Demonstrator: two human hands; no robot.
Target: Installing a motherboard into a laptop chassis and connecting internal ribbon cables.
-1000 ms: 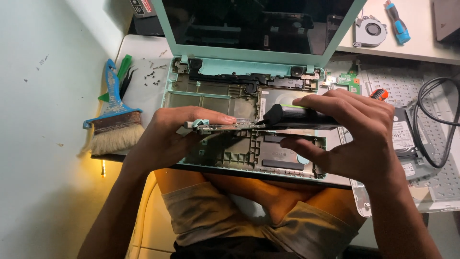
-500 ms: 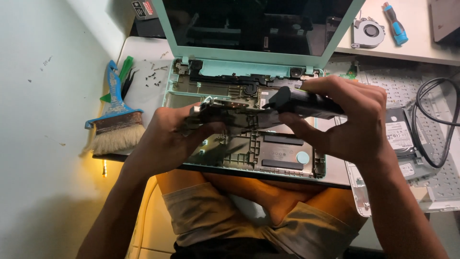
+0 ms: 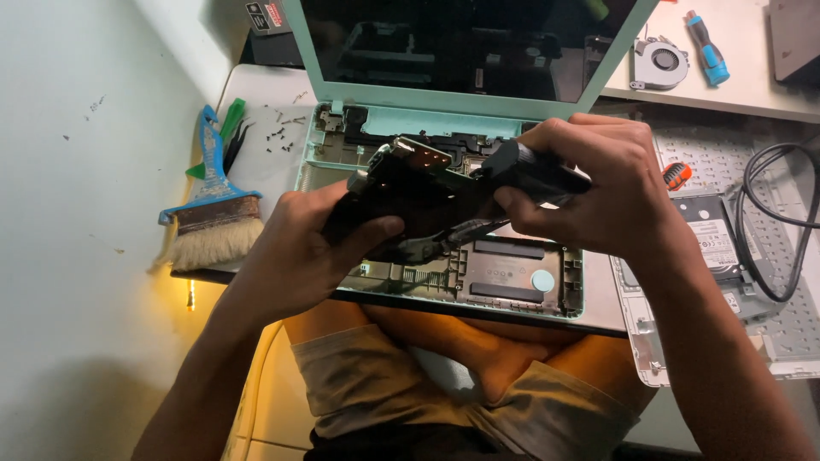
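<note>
A mint-green laptop (image 3: 478,107) lies opened up on a low white table, its base (image 3: 512,277) stripped to the plastic frame. Both hands hold a dark circuit board (image 3: 418,183) tilted up above that base. My left hand (image 3: 299,243) grips the board's left end, thumb across its underside. My right hand (image 3: 589,192) clamps the right end, where a black part sticks out. The board's metal connector end faces up toward the screen.
A blue-handled brush (image 3: 209,218), green and black pry tools (image 3: 231,128) and loose screws (image 3: 278,132) lie left of the laptop. Right of it are a hard drive (image 3: 713,243), black cables (image 3: 781,213), a detached keyboard (image 3: 735,154), a fan (image 3: 662,64) and a blue screwdriver (image 3: 707,47).
The board was lying nearly flat over the base; both hands have lifted it and tipped it up toward the screen.
</note>
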